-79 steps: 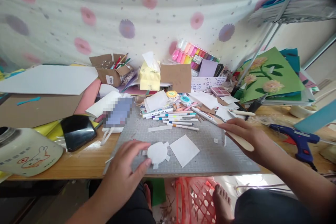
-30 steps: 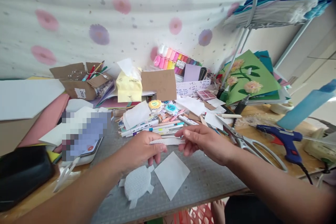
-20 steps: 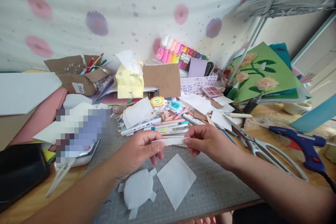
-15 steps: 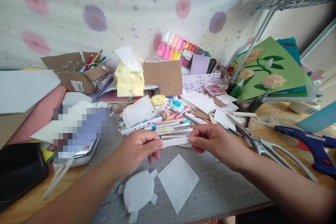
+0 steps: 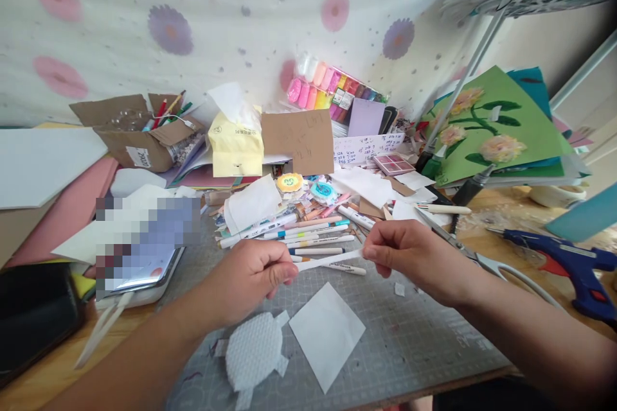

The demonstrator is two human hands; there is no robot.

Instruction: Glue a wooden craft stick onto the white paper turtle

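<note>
A narrow white paper strip [image 5: 330,261] stretches between my two hands above the grey cutting mat [image 5: 400,340]. My left hand [image 5: 265,273] pinches one end between thumb and fingers. The other end is pinched by my right hand [image 5: 395,250], a little higher. Below them on the mat lies a square white sheet [image 5: 328,337], turned like a diamond. Left of it is a rounded, textured white cutout [image 5: 255,350] with small tabs sticking out around its edge.
Several markers [image 5: 318,237] are piled behind my hands with paper scraps. Scissors [image 5: 491,264] and a blue glue gun [image 5: 569,263] lie to the right. A phone [image 5: 149,263] stands at the left. A cardboard box [image 5: 130,144] and a yellow tissue pack [image 5: 236,148] are at the back.
My right hand has moved right and slightly up. The strip between my hands now shows longer and thinner. A small white scrap has come into view on the mat beside my right hand.
</note>
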